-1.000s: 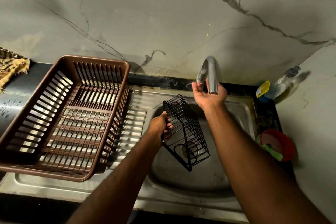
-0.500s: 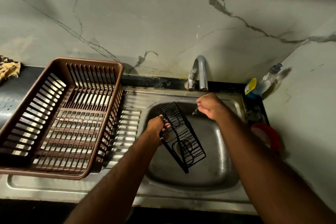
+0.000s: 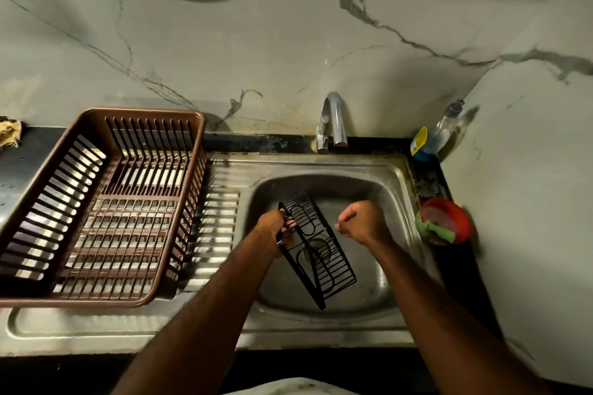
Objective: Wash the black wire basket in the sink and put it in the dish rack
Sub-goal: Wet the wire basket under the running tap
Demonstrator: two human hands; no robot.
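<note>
Gripping the black wire basket (image 3: 316,250) by its edge above the sink (image 3: 394,176), the left hand (image 3: 272,229) tilts it; the right hand (image 3: 362,221) beside it is curled up, holding nothing.

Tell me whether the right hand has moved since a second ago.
Yes. The right hand has come down from the faucet spout into the sink, beside the black wire basket.

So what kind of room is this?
Most likely a kitchen: there is a steel sink with a tap, a brown dish rack on the draining board, and a bottle of dish soap in the corner.
</note>
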